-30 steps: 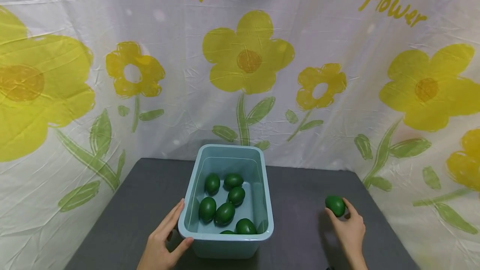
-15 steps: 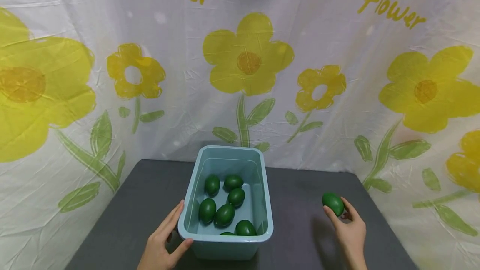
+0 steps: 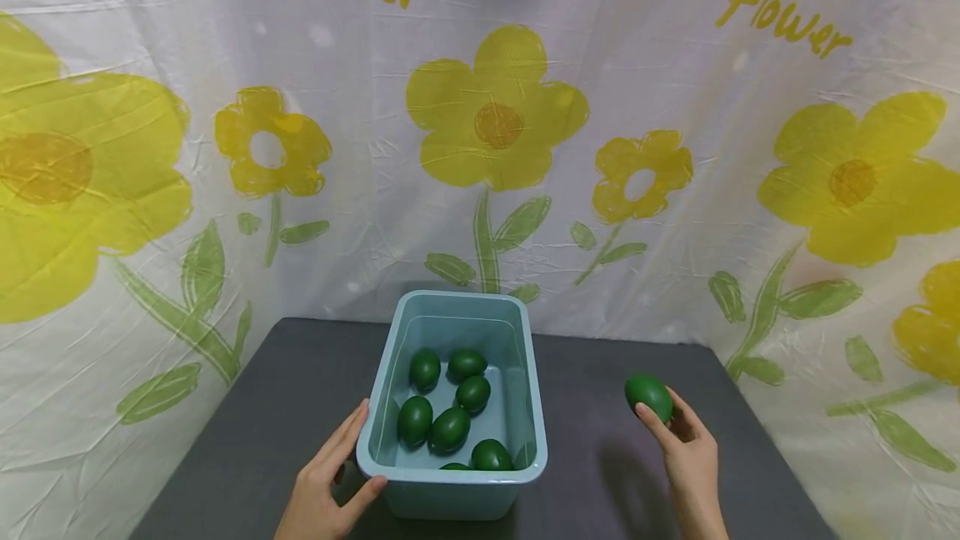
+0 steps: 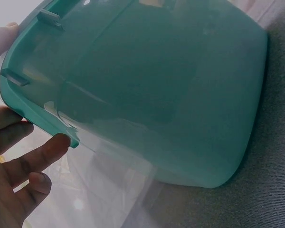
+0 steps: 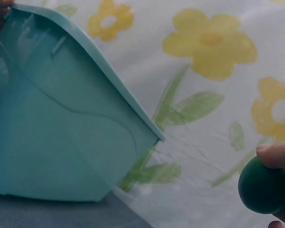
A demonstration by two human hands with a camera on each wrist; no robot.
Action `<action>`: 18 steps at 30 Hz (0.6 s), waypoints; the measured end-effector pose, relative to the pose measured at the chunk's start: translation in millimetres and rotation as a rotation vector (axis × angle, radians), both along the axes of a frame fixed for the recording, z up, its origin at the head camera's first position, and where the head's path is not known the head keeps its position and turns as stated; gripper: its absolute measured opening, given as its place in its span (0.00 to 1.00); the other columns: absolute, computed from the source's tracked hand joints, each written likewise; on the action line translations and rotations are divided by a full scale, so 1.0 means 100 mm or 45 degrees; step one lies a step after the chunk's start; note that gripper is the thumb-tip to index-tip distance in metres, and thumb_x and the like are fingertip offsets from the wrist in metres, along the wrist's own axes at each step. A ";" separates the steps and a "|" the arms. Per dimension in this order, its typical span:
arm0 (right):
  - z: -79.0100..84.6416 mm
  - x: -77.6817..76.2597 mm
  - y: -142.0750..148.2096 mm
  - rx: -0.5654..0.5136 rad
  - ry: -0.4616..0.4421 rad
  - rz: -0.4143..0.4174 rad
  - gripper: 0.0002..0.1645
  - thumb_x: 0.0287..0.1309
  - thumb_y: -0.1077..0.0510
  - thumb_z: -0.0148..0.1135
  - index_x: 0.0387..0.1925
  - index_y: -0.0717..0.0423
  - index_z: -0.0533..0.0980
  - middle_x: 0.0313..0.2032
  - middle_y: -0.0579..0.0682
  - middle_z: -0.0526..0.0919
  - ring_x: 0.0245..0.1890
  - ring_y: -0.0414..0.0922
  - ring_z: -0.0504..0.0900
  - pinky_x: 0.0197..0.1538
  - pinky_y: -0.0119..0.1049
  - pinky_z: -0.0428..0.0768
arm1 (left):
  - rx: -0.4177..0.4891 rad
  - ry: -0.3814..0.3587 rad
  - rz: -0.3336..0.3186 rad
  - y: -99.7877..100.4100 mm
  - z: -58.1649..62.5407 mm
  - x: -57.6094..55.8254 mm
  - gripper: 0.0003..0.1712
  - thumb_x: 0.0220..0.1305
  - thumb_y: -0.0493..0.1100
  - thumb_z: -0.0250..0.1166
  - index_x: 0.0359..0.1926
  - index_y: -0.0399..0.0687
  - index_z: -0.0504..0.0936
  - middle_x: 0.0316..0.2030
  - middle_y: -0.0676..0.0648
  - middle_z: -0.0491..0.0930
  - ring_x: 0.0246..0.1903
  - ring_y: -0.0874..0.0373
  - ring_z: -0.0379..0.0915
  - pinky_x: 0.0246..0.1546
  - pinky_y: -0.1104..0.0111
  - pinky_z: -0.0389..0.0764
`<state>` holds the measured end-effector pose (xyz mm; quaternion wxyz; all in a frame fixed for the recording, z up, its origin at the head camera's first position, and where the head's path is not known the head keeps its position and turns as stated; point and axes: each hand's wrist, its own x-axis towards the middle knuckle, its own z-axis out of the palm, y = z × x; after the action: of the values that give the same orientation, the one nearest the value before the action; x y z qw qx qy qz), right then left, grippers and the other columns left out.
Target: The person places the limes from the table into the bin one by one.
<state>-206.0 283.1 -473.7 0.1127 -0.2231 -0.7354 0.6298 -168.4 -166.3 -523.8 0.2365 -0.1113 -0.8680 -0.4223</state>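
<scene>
My right hand (image 3: 688,452) holds a smooth, dark green, egg-shaped fruit, which looks like an avocado (image 3: 647,397), between thumb and fingers above the table, right of the bin. Part of this avocado (image 5: 262,187) shows in the right wrist view. A light blue plastic bin (image 3: 454,475) stands mid-table with several similar green avocados (image 3: 450,428) inside; its front wall partly hides one. My left hand (image 3: 324,473) rests at the bin's near left corner, thumb on the front rim, fingers extended along the left side. In the left wrist view, those fingers (image 4: 42,154) touch the rim.
The dark grey table (image 3: 577,440) extends on both sides of the bin. A white curtain (image 3: 360,215) with yellow printed flowers hangs behind it and along the left and right sides.
My right hand has lifted the avocado and moved it left toward the bin; its shadow has shifted left too. My left hand and the bin stay in place.
</scene>
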 end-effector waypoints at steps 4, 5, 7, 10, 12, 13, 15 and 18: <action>0.03 0.02 -0.08 -0.016 0.036 0.043 0.54 0.60 0.36 0.77 0.81 0.45 0.65 0.49 0.23 0.77 0.53 0.34 0.74 0.48 0.20 0.75 | 0.015 0.013 -0.007 0.00 -0.01 0.00 0.49 0.60 0.44 0.80 0.80 0.58 0.69 0.74 0.44 0.73 0.46 0.61 0.72 0.23 0.72 0.69; 0.04 0.02 -0.10 -0.019 0.046 0.048 0.53 0.60 0.37 0.77 0.81 0.45 0.65 0.48 0.22 0.78 0.52 0.35 0.74 0.48 0.21 0.75 | 0.017 0.017 -0.008 0.00 -0.01 -0.01 0.50 0.60 0.44 0.80 0.80 0.58 0.68 0.74 0.44 0.73 0.46 0.61 0.72 0.23 0.72 0.69; 0.05 0.02 -0.15 -0.027 0.067 0.047 0.51 0.61 0.39 0.78 0.80 0.45 0.67 0.46 0.20 0.79 0.52 0.36 0.75 0.48 0.21 0.75 | 0.018 0.025 -0.007 0.00 -0.02 -0.01 0.50 0.60 0.44 0.80 0.80 0.59 0.68 0.74 0.44 0.73 0.46 0.62 0.72 0.23 0.72 0.69; 0.07 0.02 -0.22 -0.036 0.092 0.055 0.50 0.61 0.41 0.78 0.80 0.46 0.67 0.46 0.21 0.80 0.51 0.35 0.76 0.49 0.23 0.76 | 0.015 0.036 -0.007 0.00 -0.02 -0.02 0.50 0.59 0.43 0.80 0.80 0.58 0.68 0.74 0.44 0.73 0.44 0.62 0.72 0.23 0.73 0.68; 0.07 0.02 -0.27 -0.031 0.105 0.072 0.49 0.62 0.42 0.78 0.79 0.46 0.67 0.47 0.22 0.80 0.51 0.35 0.75 0.50 0.24 0.76 | 0.011 0.038 -0.007 0.01 -0.02 -0.02 0.50 0.59 0.43 0.80 0.80 0.58 0.68 0.74 0.44 0.73 0.43 0.62 0.72 0.23 0.73 0.68; 0.08 0.02 -0.29 -0.024 0.109 0.084 0.48 0.62 0.43 0.78 0.79 0.46 0.68 0.48 0.23 0.81 0.51 0.35 0.75 0.50 0.24 0.75 | 0.011 0.036 -0.006 0.01 -0.02 -0.02 0.50 0.60 0.44 0.80 0.80 0.59 0.68 0.74 0.44 0.73 0.43 0.62 0.72 0.23 0.73 0.68; 0.08 0.02 -0.35 0.001 0.114 0.106 0.47 0.63 0.44 0.78 0.79 0.46 0.69 0.50 0.25 0.81 0.51 0.36 0.74 0.50 0.25 0.75 | 0.011 0.034 -0.006 0.00 -0.02 -0.02 0.50 0.60 0.45 0.80 0.80 0.59 0.68 0.74 0.44 0.73 0.43 0.62 0.72 0.23 0.72 0.68; 0.08 0.03 -0.45 0.043 0.124 0.132 0.44 0.63 0.46 0.78 0.77 0.46 0.70 0.54 0.32 0.82 0.50 0.38 0.72 0.49 0.27 0.75 | 0.013 0.041 -0.007 0.00 -0.02 -0.02 0.49 0.60 0.45 0.80 0.80 0.58 0.69 0.73 0.43 0.74 0.43 0.62 0.72 0.23 0.72 0.68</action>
<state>-203.2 237.9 -465.6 0.1191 -0.1518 -0.7502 0.6324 -169.9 -166.0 -526.0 0.2500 -0.1192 -0.8616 -0.4253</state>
